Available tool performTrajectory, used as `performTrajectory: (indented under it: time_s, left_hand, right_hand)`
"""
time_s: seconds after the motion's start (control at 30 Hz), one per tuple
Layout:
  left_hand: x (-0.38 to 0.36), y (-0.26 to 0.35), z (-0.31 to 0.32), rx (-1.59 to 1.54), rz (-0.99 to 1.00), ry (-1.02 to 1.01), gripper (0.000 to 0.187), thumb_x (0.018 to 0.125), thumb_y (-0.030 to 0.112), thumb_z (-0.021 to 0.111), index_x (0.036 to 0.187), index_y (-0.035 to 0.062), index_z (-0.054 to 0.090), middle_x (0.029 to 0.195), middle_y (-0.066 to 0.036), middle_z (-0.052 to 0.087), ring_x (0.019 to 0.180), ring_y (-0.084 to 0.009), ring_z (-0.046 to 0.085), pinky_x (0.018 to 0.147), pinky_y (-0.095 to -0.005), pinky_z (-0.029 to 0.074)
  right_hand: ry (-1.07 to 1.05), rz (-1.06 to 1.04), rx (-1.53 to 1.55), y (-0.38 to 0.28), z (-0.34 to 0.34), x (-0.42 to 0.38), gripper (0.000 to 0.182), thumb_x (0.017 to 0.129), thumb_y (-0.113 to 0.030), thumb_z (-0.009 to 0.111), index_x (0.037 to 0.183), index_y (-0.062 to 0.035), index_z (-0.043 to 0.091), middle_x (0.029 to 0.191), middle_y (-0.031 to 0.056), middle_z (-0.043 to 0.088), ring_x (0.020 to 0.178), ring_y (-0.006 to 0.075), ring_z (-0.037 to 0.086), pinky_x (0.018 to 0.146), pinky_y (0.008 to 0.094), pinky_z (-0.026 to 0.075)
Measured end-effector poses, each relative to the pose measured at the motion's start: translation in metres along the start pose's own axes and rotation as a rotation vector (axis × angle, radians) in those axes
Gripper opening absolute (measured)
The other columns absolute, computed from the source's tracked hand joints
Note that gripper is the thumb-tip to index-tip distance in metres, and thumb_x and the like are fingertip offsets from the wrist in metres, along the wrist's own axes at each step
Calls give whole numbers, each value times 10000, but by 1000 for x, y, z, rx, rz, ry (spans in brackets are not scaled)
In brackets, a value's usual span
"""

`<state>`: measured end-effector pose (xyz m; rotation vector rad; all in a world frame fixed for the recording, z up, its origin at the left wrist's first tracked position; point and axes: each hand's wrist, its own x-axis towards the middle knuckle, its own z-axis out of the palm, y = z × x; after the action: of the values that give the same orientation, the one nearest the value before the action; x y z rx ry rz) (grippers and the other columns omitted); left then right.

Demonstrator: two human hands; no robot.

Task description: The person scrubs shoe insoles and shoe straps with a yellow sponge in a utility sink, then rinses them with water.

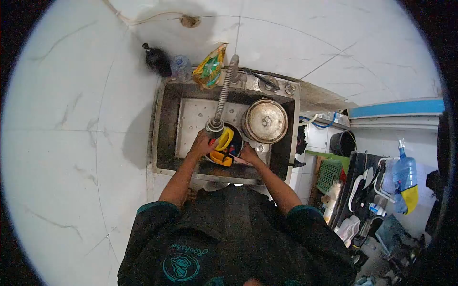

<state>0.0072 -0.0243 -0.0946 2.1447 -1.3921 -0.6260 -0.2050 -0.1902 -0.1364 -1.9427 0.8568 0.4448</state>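
Observation:
Inside the steel sink (163,125), a dark round vessel (237,134) holds bright yellow pieces (221,158) with dark and red bits among them. My left hand (201,145) is closed at the vessel's left side, right beside the yellow pieces, its fingers partly hidden under the tap head (214,126). At the right rim, my right hand (249,152) has its fingers curled next to a thin pinkish strip (238,160). What either hand grips I cannot tell. A lidded metal pot (265,121) stands in the sink, just beyond my right hand.
Over the sink arches a ribbed flexible tap hose (225,90). A yellow-green packet (210,66), a clear plastic container (181,68) and a black bag-like thing (157,60) line its back left edge. To the right are a green crate (329,175) and a blue water bottle (405,172).

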Motion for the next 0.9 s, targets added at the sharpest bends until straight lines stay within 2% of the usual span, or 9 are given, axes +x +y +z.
performTrajectory:
  time_s: [0.07, 0.2, 0.23, 0.27, 0.33, 0.37, 0.5, 0.7, 0.9]
  left_hand:
    - [3, -10, 6, -58, -3, 133, 570, 795, 304, 677, 1218, -36, 506, 1261, -249, 473, 1184, -401, 432, 1024, -433, 345]
    - [-9, -7, 0, -374, -159, 51, 560, 813, 433, 619, 1129, -26, 564, 1015, -237, 618, 941, -404, 580, 855, -431, 461]
    - [-13, -32, 18, -194, -268, -19, 478, 823, 375, 634, 1086, -22, 591, 927, -178, 652, 883, -357, 617, 785, -409, 485]
    - [-7, 59, -38, -463, -126, 213, 438, 832, 321, 649, 1099, -21, 585, 956, -167, 650, 916, -301, 621, 798, -399, 478]
    - [-18, 13, -5, -465, -231, 230, 629, 799, 277, 714, 1267, -58, 457, 1279, -248, 489, 1161, -314, 503, 933, -378, 435]
    - [-19, -12, 10, -185, -546, 88, 712, 815, 258, 705, 1350, -61, 361, 1389, -253, 373, 1277, -341, 396, 1016, -396, 382]
    - [-9, 14, 0, -220, -719, 156, 688, 831, 208, 675, 1390, -13, 340, 1397, -232, 384, 1298, -365, 371, 1033, -418, 370]
    - [0, 21, 16, -159, -878, 287, 669, 817, 180, 657, 1388, 3, 357, 1372, -220, 429, 1265, -360, 419, 1027, -415, 363]
    - [-15, 29, 19, -324, -718, 330, 659, 808, 249, 663, 1356, -8, 403, 1307, -230, 498, 1233, -338, 464, 1032, -396, 357]
  right_hand:
    - [-43, -104, -284, -42, -49, -34, 410, 880, -184, 545, 1242, 5, 508, 1072, 182, 628, 973, 297, 630, 824, 392, 517]
    - [-164, -192, 484, -70, -202, -114, 302, 942, -206, 503, 1153, -4, 581, 929, 84, 654, 789, 167, 641, 676, 310, 545]
    - [-4, -268, 558, -83, -264, -150, 293, 957, -216, 490, 1137, -15, 605, 872, 57, 660, 722, 130, 635, 653, 294, 542]
    - [320, -375, 405, -86, -331, -180, 275, 959, -191, 478, 1129, -10, 597, 878, 65, 657, 732, 128, 632, 648, 272, 535]
    - [1015, -307, 130, -110, -462, -257, 259, 952, -158, 480, 1124, -6, 598, 843, 56, 673, 754, 130, 638, 632, 256, 522]
    - [1382, -363, 44, -103, -520, -271, 279, 928, -168, 519, 1136, 3, 589, 793, 65, 684, 765, 166, 657, 638, 289, 520]
    - [2001, -488, -554, -105, -693, -317, 585, 882, -278, 558, 1325, 55, 372, 1317, 283, 451, 1178, 404, 488, 958, 431, 424]
    - [2057, -380, -382, -61, -789, -277, 831, 899, -441, 492, 1401, 128, 155, 1463, 322, 181, 1371, 428, 196, 1108, 486, 185]
    - [2278, -497, -540, -38, -814, -236, 827, 938, -512, 374, 1428, 98, 106, 1510, 254, 117, 1405, 387, 111, 1124, 494, 102]
